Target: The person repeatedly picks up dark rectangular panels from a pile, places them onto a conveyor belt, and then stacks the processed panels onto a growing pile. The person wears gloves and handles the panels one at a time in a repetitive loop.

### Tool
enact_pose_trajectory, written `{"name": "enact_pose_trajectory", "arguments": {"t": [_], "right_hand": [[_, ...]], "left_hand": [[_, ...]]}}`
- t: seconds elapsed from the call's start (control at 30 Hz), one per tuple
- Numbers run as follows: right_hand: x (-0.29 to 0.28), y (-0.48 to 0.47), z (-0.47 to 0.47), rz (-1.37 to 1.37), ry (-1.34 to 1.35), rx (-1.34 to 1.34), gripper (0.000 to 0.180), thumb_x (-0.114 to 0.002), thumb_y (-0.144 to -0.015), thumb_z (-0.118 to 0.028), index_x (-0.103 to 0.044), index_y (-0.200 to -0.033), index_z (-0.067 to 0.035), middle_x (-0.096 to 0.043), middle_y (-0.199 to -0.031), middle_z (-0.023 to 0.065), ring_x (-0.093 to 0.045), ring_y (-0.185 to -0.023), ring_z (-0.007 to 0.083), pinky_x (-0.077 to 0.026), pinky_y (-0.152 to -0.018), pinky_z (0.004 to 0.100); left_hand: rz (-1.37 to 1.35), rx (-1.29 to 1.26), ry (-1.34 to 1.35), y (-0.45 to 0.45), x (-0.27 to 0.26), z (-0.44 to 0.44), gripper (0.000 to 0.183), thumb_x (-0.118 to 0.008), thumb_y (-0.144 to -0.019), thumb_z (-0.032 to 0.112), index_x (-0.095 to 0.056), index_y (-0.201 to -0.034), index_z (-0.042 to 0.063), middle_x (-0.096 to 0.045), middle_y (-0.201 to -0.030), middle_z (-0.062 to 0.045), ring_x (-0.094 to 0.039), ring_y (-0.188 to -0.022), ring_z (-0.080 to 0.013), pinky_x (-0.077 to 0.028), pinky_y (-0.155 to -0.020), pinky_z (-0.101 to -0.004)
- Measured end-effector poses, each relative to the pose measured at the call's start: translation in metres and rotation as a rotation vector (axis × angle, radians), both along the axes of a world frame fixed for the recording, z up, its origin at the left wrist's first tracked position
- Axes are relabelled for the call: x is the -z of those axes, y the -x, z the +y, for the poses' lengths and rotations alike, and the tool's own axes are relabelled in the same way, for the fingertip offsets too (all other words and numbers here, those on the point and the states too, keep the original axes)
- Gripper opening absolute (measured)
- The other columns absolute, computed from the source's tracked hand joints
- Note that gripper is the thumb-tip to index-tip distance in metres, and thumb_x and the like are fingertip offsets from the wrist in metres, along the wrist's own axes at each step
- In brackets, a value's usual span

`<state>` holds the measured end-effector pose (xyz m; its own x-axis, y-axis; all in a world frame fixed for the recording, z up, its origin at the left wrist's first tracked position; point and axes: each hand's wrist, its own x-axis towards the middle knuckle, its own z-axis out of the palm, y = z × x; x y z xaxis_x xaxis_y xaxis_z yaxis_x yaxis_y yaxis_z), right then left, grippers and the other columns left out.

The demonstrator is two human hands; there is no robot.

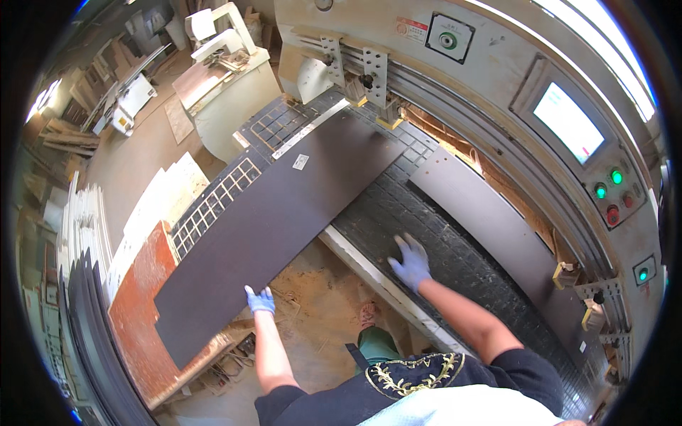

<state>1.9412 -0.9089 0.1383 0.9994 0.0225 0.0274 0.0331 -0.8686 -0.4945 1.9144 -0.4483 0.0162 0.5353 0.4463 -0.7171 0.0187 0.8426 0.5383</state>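
A long dark panel (266, 213) with a small label lies across the gridded black machine bed (421, 223) and a reddish-brown board (141, 314). My left hand (260, 301), in a blue-and-white glove, is at the panel's near edge, fingertips over it; its thumb side is partly hidden. My right hand (411, 262), gloved alike, is over the machine bed with its fingers apart and nothing in it. Beyond it, a second dark panel (490, 229) lies lengthwise along the machine, beneath the rails.
The machine's control panel (618, 194) has a lit screen, green lights and red buttons. Clamp brackets (375, 77) hang from the rail. Dark strips (88, 330) stand at the left. Sawdust covers the floor (314, 298) below, where a foot shows.
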Motion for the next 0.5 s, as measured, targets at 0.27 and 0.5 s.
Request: {"name": "enact_pose_trajectory", "arguments": {"t": [0.27, 0.5], "right_hand": [[0.021, -0.195, 0.113, 0.274, 0.097, 0.189, 0.079, -0.047, -0.076, -0.056, -0.024, -0.134, -0.008, -0.016, -0.138, 0.0229, -0.017, -0.129, 0.0334, -0.015, -0.103, 0.0448], [0.007, -0.23, 0.085, 0.282, 0.187, 0.286, 0.081, -0.048, -0.074, -0.057, -0.024, -0.134, -0.009, -0.013, -0.139, 0.0232, -0.012, -0.13, 0.0335, -0.01, -0.104, 0.0465]], "left_hand": [[0.135, 0.084, 0.181, -0.062, -0.032, -0.058, 0.087, -0.052, -0.072, 0.062, -0.025, -0.13, 0.003, -0.019, -0.142, -0.005, -0.019, -0.13, -0.0197, -0.02, -0.105, -0.0311], [0.012, 0.01, 0.39, -0.095, -0.03, -0.11, 0.068, -0.037, -0.083, 0.054, -0.023, -0.134, 0.011, -0.016, -0.143, 0.0, -0.012, -0.131, -0.0165, -0.01, -0.108, -0.0319]]}}
